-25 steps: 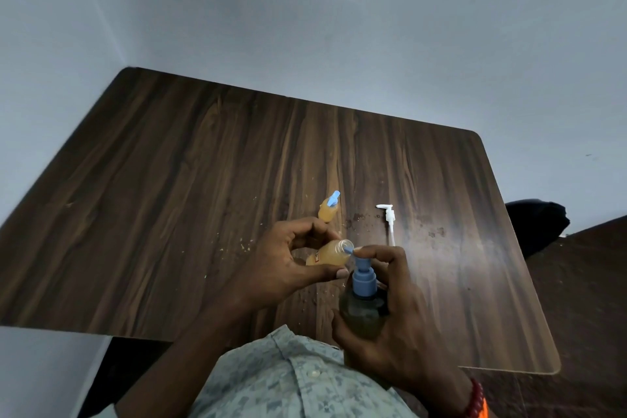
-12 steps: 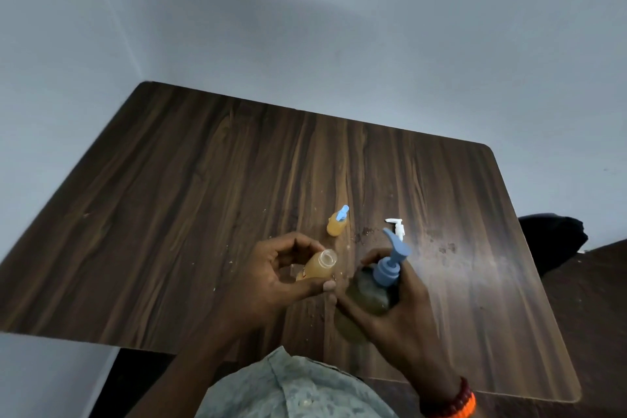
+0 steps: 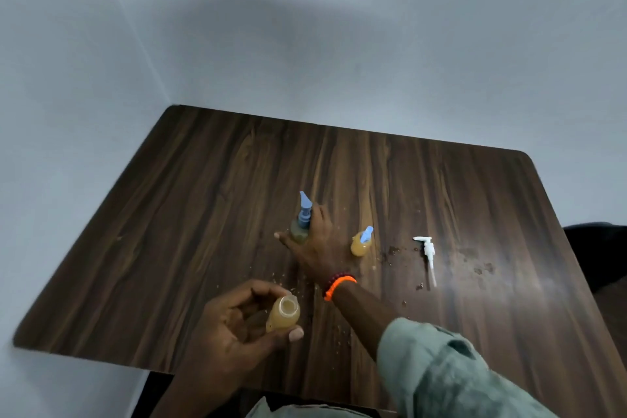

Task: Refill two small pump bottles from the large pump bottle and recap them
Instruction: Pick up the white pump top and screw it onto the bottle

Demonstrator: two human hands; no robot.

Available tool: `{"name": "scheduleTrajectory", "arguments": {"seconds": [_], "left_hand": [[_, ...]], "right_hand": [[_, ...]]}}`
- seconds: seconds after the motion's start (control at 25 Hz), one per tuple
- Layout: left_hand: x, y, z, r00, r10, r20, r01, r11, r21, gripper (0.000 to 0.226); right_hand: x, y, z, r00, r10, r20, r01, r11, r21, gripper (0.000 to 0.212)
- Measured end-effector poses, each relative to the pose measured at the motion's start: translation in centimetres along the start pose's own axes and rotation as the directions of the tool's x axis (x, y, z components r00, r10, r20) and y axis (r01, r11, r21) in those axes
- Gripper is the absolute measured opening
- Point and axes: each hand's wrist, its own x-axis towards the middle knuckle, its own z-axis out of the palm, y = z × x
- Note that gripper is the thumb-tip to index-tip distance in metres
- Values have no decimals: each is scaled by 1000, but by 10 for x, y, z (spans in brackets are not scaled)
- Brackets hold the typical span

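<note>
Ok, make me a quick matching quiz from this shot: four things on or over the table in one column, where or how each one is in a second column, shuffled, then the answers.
Column one:
1. large pump bottle
2. open small bottle
3. capped small bottle
4. white pump head

Column two:
A. lying loose on the table, farthest right
B. held in the left hand, no cap on
C. standing alone, blue cap on
D. upright on the table, right hand around it

Pairs: 1-D, 2-B, 3-C, 4-A
</note>
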Motion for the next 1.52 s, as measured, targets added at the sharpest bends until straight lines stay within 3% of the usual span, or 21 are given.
{"name": "scheduleTrajectory", "arguments": {"seconds": [0.32,0.48,0.6,0.72,0.8,0.88,1.0,1.12,1.24,1.4,1.52], "left_hand": [[1,0,-2,999,-16,-39,16,1000,4,38],[5,1,4,999,-22,-46,22,1000,-4,38],[9,4,12,1000,-13,-24,13,1000,15,39],[10,3,22,1000,19,-24,-18,998,58,39],[14,3,33,999,26,-26,-25,999,40,40],[22,2,46,1000,19,-4,-19,1000,22,43],[34,-3,72,998,24,54,-25,1000,14,42],[43,-6,100,993,21,118,-23,999,22,40],[45,-6,121,991,-13,129,16,1000,-19,44],[46,-10,142,991,-10,132,12,1000,-12,44],[45,-14,152,994,-25,105,30,999,-41,49]], "right_hand": [[12,27,40,998,21,63,-11,988,-153,69],[7,35,39,992,40,121,-37,999,-27,75],[6,41,29,973,89,212,-100,994,44,94],[-6,44,13,958,138,252,-145,989,8,120],[-35,55,-3,976,87,200,-74,995,-72,110],[-76,83,-23,986,28,167,-4,990,-140,73],[-115,128,-77,970,241,-12,-241,962,-130,31],[-85,162,-138,856,432,-282,-474,875,-99,15],[-34,179,-180,802,487,-346,-546,833,-93,20],[8,186,-195,781,604,-162,-625,761,-174,47],[21,182,-192,767,638,-70,-636,742,-213,49]]}}
